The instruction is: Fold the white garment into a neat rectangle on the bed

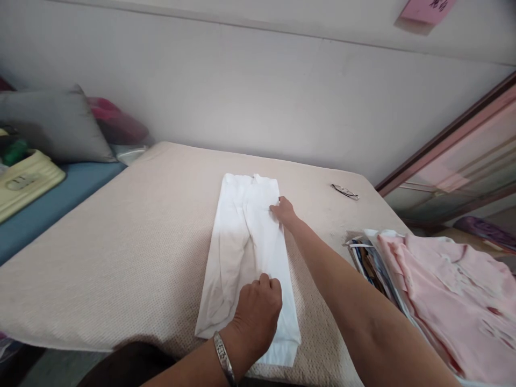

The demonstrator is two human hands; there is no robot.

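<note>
A pair of white trousers (237, 231) lies lengthwise on the beige bed cover (145, 231), its waistband at the far end. Creases run down the middle, and one leg partly overlaps the other. My left hand (260, 306), a silver bangle at its wrist, is closed on the near part of the leg; the fingertips are partly hidden. Further up, my right hand (285, 211) pinches the right edge of the cloth below the waistband, thumb on top.
Folded clothes with a pink top (459, 290) uppermost are stacked at the right. Eyeglasses (345, 192) lie near the far right corner. At the left are a grey pillow (52, 123) and a yellow basket (30, 180). A white wall (242, 91) borders the far side.
</note>
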